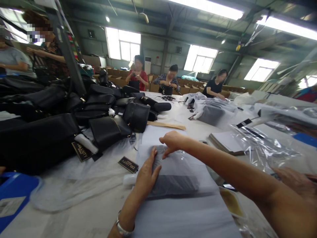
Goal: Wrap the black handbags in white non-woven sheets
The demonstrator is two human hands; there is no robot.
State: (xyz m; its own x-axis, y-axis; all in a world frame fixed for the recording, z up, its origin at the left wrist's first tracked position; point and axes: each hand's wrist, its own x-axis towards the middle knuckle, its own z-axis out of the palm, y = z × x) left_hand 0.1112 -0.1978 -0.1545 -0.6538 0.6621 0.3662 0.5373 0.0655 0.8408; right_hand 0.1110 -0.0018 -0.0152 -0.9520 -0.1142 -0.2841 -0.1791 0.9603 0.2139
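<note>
A dark bag [177, 183], covered in thin white tissue paper, lies flat in front of me on a larger white sheet [183, 218]. My left hand [148, 172] rests along its left edge, fingers stretched out and thumb apart, with a metal band on the wrist. Reaching across from the right, my right hand [173, 142] touches the tissue near the bag's far left corner. Its thumb and forefinger stand apart, and nothing shows between them. A black DELUXITY tag [128, 164] lies left of the bag, near a white wrapped roll [130, 179].
Many black bags [111, 130] are heaped on the left. Tissue-wrapped bags [210, 110] lie farther back, near a card stack [226, 142] and clear plastic [269, 148]. A blue bin [17, 198] stands at left. Another person's hand [294, 181] is at right; several people work beyond.
</note>
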